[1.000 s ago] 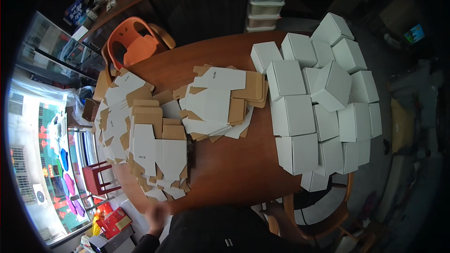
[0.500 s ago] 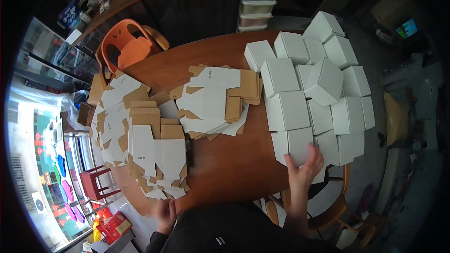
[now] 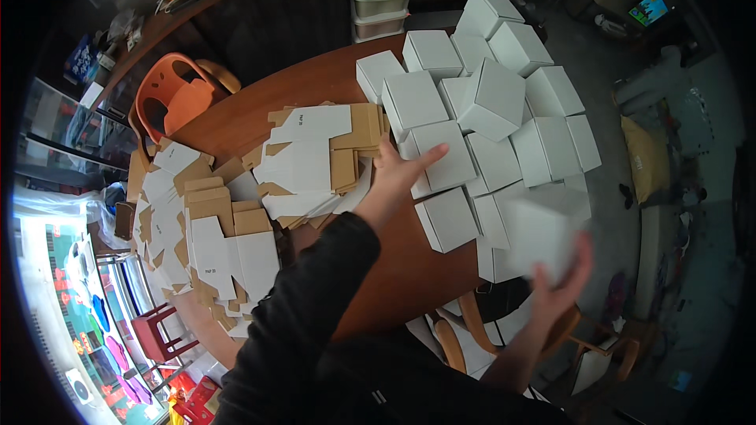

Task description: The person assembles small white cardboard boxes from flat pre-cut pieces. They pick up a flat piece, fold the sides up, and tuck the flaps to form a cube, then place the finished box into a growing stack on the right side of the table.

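Note:
A folded white carton box (image 3: 543,224), smeared by motion, is in my right hand (image 3: 561,287) at the near right of the pile. The thumb and fingers press on its near sides. My left hand (image 3: 394,181) reaches over the table between the flat cartons and the boxes. Its thumb and fingers are spread, and nothing is held in it. The left thumb overlaps a white box (image 3: 453,173); whether it touches is not clear. Several closed white boxes, such as a tilted one on top (image 3: 494,98), make up the pile.
Stacks of flat white-and-brown cartons (image 3: 303,161) lie on the left half of the wooden table (image 3: 386,267). An orange chair (image 3: 169,94) stands beyond it, with plastic drawers (image 3: 383,4) behind. A wooden chair (image 3: 472,330) is close by at the near right.
My left hand has moved from the near edge up and right toward the boxes, opening out. My right hand now holds a white box, shifted right. The whole view has turned.

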The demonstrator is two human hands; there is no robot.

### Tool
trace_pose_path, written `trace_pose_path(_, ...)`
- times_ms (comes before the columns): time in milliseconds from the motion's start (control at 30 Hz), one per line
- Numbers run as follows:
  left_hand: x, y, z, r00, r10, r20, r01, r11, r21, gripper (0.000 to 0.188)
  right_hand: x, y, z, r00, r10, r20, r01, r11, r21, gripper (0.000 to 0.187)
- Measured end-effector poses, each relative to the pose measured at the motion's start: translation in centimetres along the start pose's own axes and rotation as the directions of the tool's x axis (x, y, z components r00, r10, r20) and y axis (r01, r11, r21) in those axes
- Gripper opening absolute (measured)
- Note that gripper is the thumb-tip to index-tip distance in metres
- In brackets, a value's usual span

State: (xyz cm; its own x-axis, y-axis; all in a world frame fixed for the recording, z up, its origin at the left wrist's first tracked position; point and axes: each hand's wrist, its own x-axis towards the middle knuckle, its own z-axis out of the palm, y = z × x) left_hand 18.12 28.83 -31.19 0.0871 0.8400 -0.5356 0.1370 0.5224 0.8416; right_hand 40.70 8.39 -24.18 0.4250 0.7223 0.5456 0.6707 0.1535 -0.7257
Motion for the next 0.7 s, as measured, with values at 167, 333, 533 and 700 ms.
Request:
trace_pose_path(167,-0.3,-3.3,4.1,0.998,-0.066,0.015,0.065,0.997,0.048,0.130,5.3,11.5,-8.0,0.947,0.122,-0.297,-0.201,0.946,-0.255,0.060)
trace_pose_path(333,-1.0,-4.3,4.1,0.997,0.044,0.064,-0.036,0.992,-0.121,0.089,8.0,14.6,-7.5,0.992,0.125,-0.030,-0.127,0.916,-0.381,0.054)
trace_pose_path(533,-3.3,-4.1,2.4,0.994,0.097,0.043,-0.080,0.950,-0.300,0.084,8.2,11.6,-4.7,0.961,-0.164,-0.221,0.046,0.888,-0.458,0.038)
trace_pose_path(700,-7.9,-2.6,1.3,0.952,0.297,-0.070,-0.304,0.901,-0.309,0.095,3.2,5.8,-2.2,0.969,-0.218,-0.119,0.213,0.976,-0.049,0.044)
